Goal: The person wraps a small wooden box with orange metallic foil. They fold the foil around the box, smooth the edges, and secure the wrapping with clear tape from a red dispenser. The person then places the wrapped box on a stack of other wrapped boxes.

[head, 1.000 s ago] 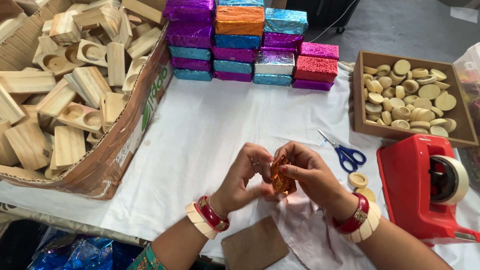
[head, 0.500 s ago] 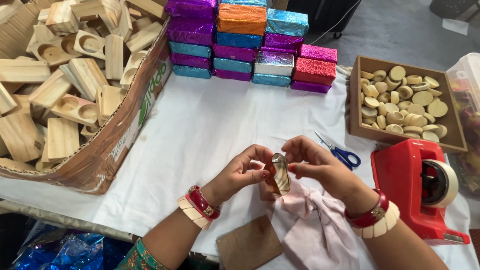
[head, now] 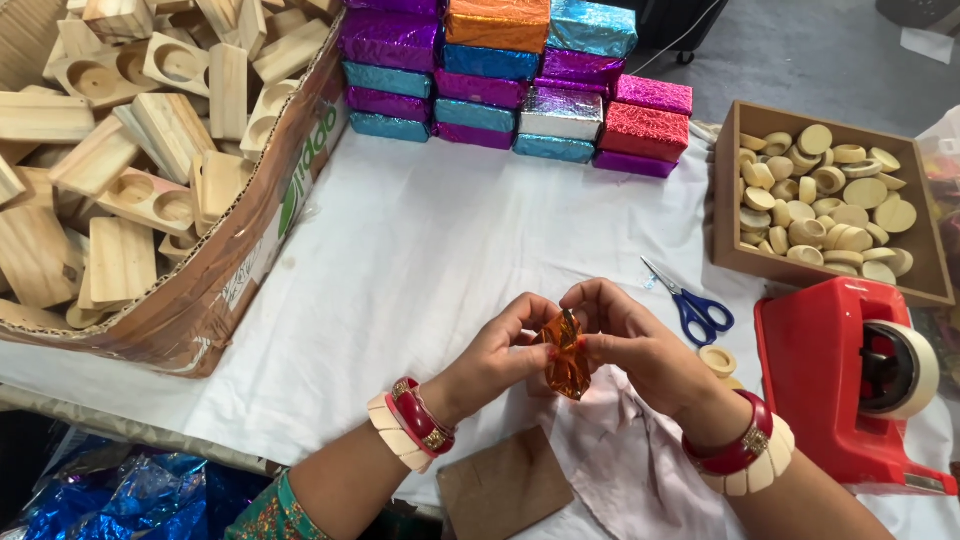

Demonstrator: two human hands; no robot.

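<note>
Left hand [head: 497, 352]: fingertips pinching the orange foil-wrapped piece [head: 566, 357].
Right hand [head: 630, 340]: gripping the same piece from the opposite side.
Right of the grip: blue-handled scissors [head: 694, 309], red tape dispenser [head: 848, 380].
Beyond the grip: stacked foil-wrapped blocks [head: 520, 85].

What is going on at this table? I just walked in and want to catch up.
A person is holding a small piece wrapped in orange foil between both hands, the left hand and right hand pinching it above the white cloth. Behind it stands a stack of foil-wrapped blocks. A cardboard box of bare wooden blocks sits on the left. On the right are a tray of wooden discs, blue scissors and a red tape dispenser.
</note>
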